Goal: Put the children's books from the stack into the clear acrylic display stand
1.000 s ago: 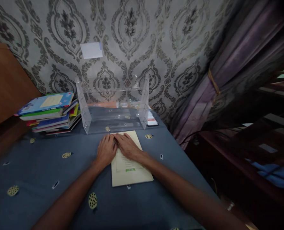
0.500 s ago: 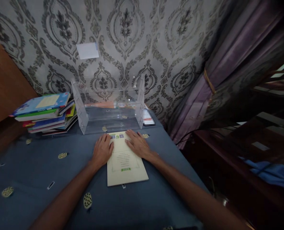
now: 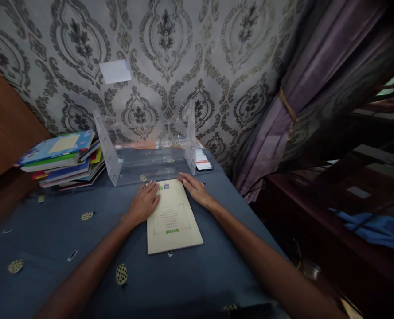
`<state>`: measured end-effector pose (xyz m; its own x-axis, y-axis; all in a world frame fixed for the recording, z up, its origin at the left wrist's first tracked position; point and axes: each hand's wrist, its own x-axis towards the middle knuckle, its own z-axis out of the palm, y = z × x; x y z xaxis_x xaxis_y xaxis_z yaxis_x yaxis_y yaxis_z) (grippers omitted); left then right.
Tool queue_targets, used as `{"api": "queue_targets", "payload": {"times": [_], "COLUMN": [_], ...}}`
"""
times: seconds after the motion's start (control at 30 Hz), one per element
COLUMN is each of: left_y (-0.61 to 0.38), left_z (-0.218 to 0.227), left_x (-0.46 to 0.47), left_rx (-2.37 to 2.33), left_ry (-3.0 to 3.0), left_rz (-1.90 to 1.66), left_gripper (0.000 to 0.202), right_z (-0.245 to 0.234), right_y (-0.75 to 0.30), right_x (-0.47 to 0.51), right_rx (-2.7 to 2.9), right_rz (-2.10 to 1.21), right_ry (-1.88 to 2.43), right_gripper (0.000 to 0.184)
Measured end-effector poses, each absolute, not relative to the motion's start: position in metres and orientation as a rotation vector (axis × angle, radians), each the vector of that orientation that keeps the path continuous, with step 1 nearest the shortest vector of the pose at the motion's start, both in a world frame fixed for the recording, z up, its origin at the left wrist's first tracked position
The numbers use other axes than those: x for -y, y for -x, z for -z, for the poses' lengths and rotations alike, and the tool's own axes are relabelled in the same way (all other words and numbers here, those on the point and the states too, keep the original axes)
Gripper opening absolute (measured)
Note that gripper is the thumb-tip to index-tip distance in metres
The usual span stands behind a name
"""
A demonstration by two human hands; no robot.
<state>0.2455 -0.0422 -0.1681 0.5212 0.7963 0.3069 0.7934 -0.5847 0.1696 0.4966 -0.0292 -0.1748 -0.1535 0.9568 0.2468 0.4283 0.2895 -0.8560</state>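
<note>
A cream-coloured booklet (image 3: 172,219) lies flat on the blue patterned tablecloth (image 3: 67,239), its printing upside down to me. My left hand (image 3: 145,203) rests flat on the booklet's far left corner, fingers stretched out. My right hand (image 3: 194,188) lies along the far right edge, fingers extended and partly over the side. Just beyond the booklet stands a clear acrylic rack (image 3: 146,144) with nothing standing in it.
A stack of colourful books (image 3: 64,159) sits to the left of the rack. A small white card (image 3: 204,160) lies by the rack's right side. The patterned wall is behind, a purple curtain (image 3: 293,102) and dark furniture to the right.
My hands, together on the middle of the booklet a second ago, have slid apart to its left and right far corners. The camera view has shifted slightly.
</note>
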Motion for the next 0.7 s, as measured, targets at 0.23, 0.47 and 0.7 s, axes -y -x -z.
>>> {"api": "queue_targets", "payload": {"times": [0.23,0.47,0.7], "left_y": [-0.27,-0.288,-0.298], "left_z": [0.163,0.16,0.155], "left_x": [0.028,0.021,0.024], "left_rx": [-1.198,-1.078,-0.948], "left_ry": [-2.849,-2.86,-2.862], "left_rz": [-0.467,-0.402,-0.353], "left_gripper": [0.045,0.045,0.053], "right_z": [0.174,0.171,0.172], "right_y": [-0.495,-0.497,-0.496], "right_x": [0.03,0.032,0.031], "right_rx": [1.773,1.739,1.729], "right_rz": [-0.744,-0.797,-0.805], "right_ry": [1.276,1.242,1.228], "right_gripper": [0.043,0.044,0.044]}}
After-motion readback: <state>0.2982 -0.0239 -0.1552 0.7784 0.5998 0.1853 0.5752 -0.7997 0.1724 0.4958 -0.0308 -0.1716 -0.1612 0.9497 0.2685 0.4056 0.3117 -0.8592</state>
